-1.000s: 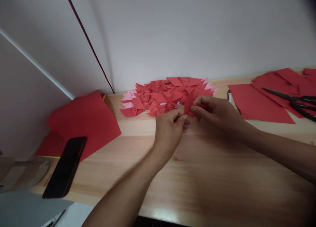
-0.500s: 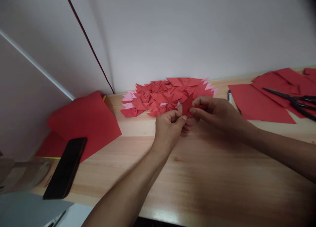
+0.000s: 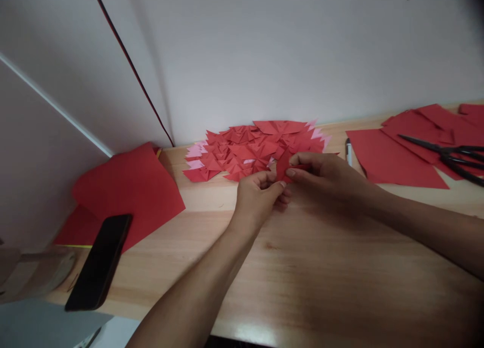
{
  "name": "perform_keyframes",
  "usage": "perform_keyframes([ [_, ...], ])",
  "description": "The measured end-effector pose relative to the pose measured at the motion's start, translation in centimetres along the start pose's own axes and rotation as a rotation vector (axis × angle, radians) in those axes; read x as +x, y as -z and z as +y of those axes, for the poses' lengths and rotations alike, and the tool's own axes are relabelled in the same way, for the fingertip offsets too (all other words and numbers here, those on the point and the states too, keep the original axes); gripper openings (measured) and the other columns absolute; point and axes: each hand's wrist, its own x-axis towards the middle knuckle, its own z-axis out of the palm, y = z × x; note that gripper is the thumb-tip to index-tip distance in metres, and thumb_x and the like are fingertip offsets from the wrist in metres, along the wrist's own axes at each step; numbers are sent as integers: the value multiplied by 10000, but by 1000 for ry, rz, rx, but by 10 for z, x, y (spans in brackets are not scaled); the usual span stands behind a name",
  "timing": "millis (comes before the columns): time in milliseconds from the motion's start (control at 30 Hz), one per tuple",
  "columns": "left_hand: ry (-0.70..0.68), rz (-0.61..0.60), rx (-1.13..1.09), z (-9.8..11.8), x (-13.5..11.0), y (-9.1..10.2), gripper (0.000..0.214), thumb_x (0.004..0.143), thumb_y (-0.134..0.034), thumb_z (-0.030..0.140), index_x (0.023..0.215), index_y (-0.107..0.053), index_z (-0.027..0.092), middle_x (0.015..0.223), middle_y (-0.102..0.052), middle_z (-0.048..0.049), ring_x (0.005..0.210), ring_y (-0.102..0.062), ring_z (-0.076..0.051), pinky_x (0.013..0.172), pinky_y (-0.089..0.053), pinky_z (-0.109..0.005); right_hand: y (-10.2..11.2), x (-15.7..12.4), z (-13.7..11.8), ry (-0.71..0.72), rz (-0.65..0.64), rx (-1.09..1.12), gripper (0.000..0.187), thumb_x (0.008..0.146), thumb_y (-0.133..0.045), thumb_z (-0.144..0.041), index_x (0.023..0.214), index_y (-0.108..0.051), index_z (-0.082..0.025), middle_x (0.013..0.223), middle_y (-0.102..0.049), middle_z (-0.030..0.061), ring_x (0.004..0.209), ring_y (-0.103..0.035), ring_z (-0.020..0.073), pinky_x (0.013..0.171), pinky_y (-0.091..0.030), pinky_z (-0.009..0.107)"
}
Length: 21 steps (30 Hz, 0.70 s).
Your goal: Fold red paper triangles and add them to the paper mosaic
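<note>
A small folded piece of red paper (image 3: pixel 282 165) is held up between my two hands, just above the wooden table (image 3: pixel 302 287). My left hand (image 3: pixel 259 194) pinches its lower edge with thumb and fingers. From the other side, my right hand (image 3: pixel 321 176) grips the paper between thumb and forefinger; part of the piece is hidden by these fingers. Right behind the hands lies a heap of folded red paper shapes (image 3: pixel 242 149), with pink pointed ones (image 3: pixel 195 150) showing at its ends.
On the left, large red sheets (image 3: pixel 132 186) lie with a black phone (image 3: pixel 99 262) on top. To the right are a marker (image 3: pixel 348 152), more red paper (image 3: pixel 397 161) and black scissors (image 3: pixel 446 150). A pale wall (image 3: pixel 283 50) rises behind the table.
The folded paper has turned a little in my fingers, and a red tip now shows beyond my right hand. The view has shifted slightly.
</note>
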Motion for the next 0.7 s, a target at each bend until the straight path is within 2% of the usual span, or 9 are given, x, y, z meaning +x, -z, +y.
perform_keyframes([
  [167, -20, 30, -47, -2, 0, -1, 75, 706, -670, 173, 682, -606, 142, 555, -635, 9, 433, -539, -80, 446, -462, -194, 1, 4, 8, -36, -79, 88, 261, 768, -684, -467, 795, -615, -217, 692, -618, -11, 627, -537, 159, 538, -371, 267],
  [400, -19, 53, -16, -3, -4, -5, 51, 715, -629, 165, 678, -597, 148, 551, -635, 10, 422, -540, -82, 437, -447, -192, 2, 4, 8, 1, -60, -71, 268, 790, -638, -458, 720, -580, -206, 636, -576, -13, 594, -498, 152, 538, -351, 281],
  [533, -26, -7, -82, -4, -3, -1, 87, 720, -669, 197, 687, -611, 140, 569, -646, 2, 448, -558, -85, 464, -468, -198, 3, 4, 4, -2, -62, -10, 270, 784, -649, -469, 730, -604, -208, 645, -581, -13, 601, -508, 152, 541, -365, 275],
  [700, 38, -85, -164, -3, 1, 6, 148, 719, -720, 230, 686, -624, 123, 606, -673, -26, 479, -589, -91, 492, -489, -199, 6, 6, 8, -40, -116, 103, 313, 785, -661, -513, 751, -640, -203, 687, -616, 0, 642, -545, 162, 562, -392, 275],
])
